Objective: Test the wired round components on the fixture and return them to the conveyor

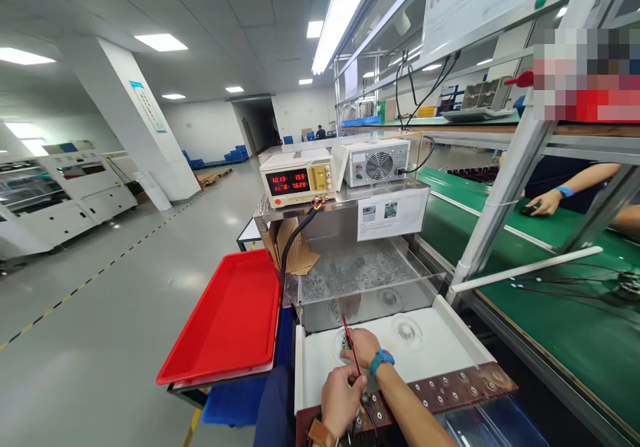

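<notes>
My left hand (342,397) is closed in a fist around a thin red probe (349,337) that points up and away, at the near edge of a white tray (440,353). Just beyond it, my right hand (362,347), with a blue watch on its wrist, rests curled on a round clear part (339,344) carrying a small green board. The red probe's tip reaches that part beside my right fingers. A second round clear part (407,331) lies free on the tray to the right.
A brown strip with holes (450,385) crosses the tray's near edge. Behind stand a clear box of metal bits (360,272), a power supply with red digits (297,179) and a fan unit (377,162). A red tray (227,317) is left, a green belt (550,320) right, where a co-worker's hand (545,202) rests.
</notes>
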Demonstrator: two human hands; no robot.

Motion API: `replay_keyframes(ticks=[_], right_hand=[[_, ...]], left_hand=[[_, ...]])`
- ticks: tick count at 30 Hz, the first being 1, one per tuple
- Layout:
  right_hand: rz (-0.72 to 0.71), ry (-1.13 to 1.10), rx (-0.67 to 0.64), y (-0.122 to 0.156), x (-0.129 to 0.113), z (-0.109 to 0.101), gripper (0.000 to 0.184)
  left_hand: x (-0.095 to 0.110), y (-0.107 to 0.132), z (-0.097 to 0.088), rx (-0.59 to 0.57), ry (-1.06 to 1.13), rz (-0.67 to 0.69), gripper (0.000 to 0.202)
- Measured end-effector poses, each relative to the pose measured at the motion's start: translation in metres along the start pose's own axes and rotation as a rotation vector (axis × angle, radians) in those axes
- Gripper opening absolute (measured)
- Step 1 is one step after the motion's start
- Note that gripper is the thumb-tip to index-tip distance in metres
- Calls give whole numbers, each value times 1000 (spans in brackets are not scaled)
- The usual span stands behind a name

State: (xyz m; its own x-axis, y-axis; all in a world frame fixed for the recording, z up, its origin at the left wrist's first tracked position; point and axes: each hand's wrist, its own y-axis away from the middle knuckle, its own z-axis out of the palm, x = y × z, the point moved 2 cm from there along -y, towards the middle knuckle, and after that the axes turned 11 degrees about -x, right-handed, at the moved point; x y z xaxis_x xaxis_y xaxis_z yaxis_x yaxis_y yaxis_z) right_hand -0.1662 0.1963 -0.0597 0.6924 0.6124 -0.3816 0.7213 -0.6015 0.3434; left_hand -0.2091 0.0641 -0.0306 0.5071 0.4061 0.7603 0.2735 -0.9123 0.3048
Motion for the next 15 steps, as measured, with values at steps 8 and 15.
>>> replay_keyframes(ticks=[8, 15], right_hand=[[2, -44, 84, 4, -3, -2, 22], [129, -596, 635, 46, 45, -51, 34]], left_hand=[[0, 0, 1, 17, -11, -8, 21], [-22, -22, 6, 36, 175, 153, 50]])
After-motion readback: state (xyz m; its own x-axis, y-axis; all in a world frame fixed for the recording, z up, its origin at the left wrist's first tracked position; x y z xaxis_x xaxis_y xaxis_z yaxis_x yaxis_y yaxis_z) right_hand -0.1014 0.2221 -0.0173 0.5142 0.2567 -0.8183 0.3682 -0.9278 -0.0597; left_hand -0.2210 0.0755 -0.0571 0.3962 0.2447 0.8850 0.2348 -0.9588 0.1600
